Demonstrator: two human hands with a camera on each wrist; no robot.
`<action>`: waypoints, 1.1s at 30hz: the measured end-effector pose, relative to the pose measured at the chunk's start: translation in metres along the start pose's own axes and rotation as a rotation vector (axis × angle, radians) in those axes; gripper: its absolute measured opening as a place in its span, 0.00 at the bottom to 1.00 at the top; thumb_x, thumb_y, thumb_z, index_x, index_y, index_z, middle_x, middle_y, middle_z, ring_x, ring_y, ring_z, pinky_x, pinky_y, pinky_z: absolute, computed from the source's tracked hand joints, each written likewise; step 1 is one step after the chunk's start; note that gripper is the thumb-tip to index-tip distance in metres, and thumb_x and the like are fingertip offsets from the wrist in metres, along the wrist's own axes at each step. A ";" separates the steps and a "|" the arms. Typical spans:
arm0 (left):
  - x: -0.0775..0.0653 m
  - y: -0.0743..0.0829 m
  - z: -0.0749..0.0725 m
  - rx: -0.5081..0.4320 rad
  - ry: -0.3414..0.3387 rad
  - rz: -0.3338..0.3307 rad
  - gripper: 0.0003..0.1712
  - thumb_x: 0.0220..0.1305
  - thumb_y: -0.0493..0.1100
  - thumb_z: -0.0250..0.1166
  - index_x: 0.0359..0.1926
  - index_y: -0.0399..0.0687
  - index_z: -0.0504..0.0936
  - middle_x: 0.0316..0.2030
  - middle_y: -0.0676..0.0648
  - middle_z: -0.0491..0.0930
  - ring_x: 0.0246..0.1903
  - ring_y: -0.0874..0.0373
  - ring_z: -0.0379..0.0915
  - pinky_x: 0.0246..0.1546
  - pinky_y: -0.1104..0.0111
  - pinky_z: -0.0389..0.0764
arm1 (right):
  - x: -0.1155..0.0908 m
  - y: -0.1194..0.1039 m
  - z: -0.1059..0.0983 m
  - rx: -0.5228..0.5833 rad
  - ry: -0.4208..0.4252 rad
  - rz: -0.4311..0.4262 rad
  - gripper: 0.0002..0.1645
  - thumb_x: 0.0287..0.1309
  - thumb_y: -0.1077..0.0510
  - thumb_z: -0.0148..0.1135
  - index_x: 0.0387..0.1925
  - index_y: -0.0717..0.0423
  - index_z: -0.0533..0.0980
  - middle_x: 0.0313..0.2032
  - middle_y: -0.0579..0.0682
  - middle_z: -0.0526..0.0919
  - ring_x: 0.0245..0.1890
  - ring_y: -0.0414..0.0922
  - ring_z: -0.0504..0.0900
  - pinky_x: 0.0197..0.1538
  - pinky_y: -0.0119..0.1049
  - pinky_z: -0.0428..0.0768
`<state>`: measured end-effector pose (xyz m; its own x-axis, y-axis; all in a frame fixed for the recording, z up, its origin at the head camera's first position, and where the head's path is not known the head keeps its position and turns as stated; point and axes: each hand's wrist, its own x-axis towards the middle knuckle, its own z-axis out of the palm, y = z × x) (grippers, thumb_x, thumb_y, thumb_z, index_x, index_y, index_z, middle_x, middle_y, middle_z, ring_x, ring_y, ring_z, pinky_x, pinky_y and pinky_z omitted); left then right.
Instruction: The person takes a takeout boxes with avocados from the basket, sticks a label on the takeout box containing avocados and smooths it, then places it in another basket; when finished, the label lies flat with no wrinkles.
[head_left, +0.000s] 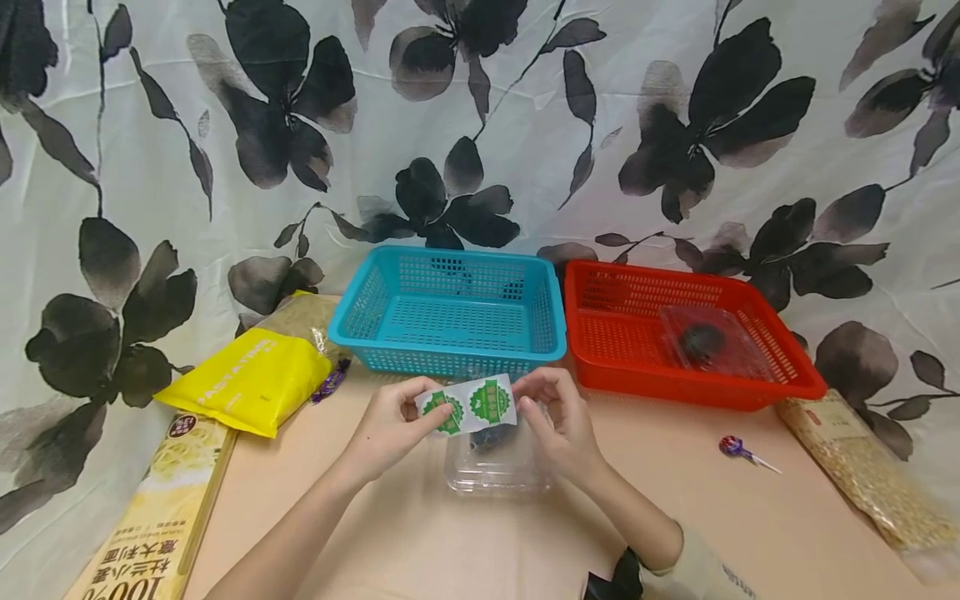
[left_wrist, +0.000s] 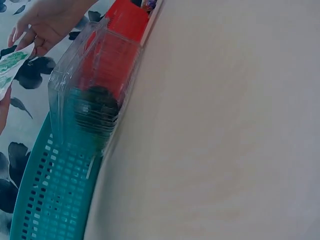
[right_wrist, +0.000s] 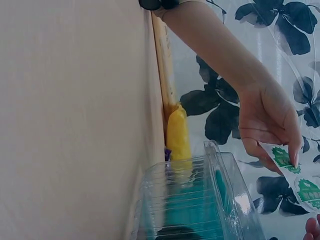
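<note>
A small white sheet with green round stickers is held up above a clear plastic clamshell box. My left hand pinches its left end, thumb on the front. The fingers of my right hand are curled at its right edge; their exact hold is partly hidden. Seen from the right wrist, the sticker sheet hangs from the left hand. The box stands closed on the table, with a dark round thing inside whose kind I cannot make out.
Behind the box stands a blue basket; right of it, a red basket contains another clear box. Yellow packet, pasta box and purple-wrapped candy lie left. Lollipop and grain bag lie right.
</note>
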<state>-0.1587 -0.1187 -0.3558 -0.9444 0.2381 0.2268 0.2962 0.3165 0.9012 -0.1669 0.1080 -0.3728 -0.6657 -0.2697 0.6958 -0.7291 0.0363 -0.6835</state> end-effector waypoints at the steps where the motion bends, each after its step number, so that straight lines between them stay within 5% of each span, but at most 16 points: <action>1: -0.001 0.000 0.001 0.003 0.005 -0.001 0.04 0.53 0.41 0.64 0.32 0.49 0.79 0.22 0.50 0.75 0.12 0.64 0.56 0.11 0.76 0.56 | -0.001 0.002 0.000 0.007 0.009 -0.008 0.18 0.49 0.80 0.49 0.43 0.69 0.63 0.38 0.59 0.73 0.36 0.44 0.73 0.41 0.26 0.75; 8: -0.007 0.004 0.008 0.030 0.026 0.058 0.06 0.52 0.38 0.64 0.33 0.48 0.79 0.25 0.51 0.78 0.16 0.62 0.69 0.15 0.73 0.71 | 0.001 -0.006 0.004 -0.076 0.029 -0.057 0.17 0.41 0.81 0.56 0.37 0.70 0.69 0.29 0.56 0.73 0.28 0.43 0.70 0.31 0.28 0.73; 18: -0.009 0.005 0.014 0.114 0.101 0.254 0.13 0.50 0.33 0.65 0.38 0.47 0.78 0.32 0.49 0.81 0.19 0.67 0.73 0.18 0.74 0.76 | 0.001 -0.015 0.007 -0.143 0.028 0.057 0.13 0.43 0.75 0.61 0.35 0.67 0.73 0.24 0.52 0.70 0.26 0.47 0.68 0.27 0.31 0.70; 24: -0.006 0.002 0.011 0.068 0.077 0.221 0.16 0.51 0.35 0.65 0.43 0.47 0.76 0.38 0.47 0.80 0.26 0.62 0.79 0.23 0.74 0.78 | 0.001 -0.010 0.007 -0.086 0.046 0.127 0.06 0.47 0.74 0.58 0.30 0.65 0.73 0.27 0.52 0.71 0.28 0.41 0.68 0.28 0.27 0.69; 33: 0.000 -0.001 -0.006 0.058 0.144 0.156 0.12 0.52 0.35 0.64 0.39 0.47 0.78 0.34 0.50 0.80 0.31 0.63 0.78 0.29 0.73 0.79 | 0.002 -0.005 0.003 -0.067 0.081 0.215 0.03 0.51 0.72 0.56 0.30 0.66 0.74 0.29 0.55 0.70 0.29 0.38 0.68 0.28 0.24 0.68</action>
<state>-0.1597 -0.1243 -0.3548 -0.8960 0.1556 0.4160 0.4439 0.3399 0.8291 -0.1643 0.1041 -0.3690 -0.8154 -0.1708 0.5531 -0.5763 0.1494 -0.8035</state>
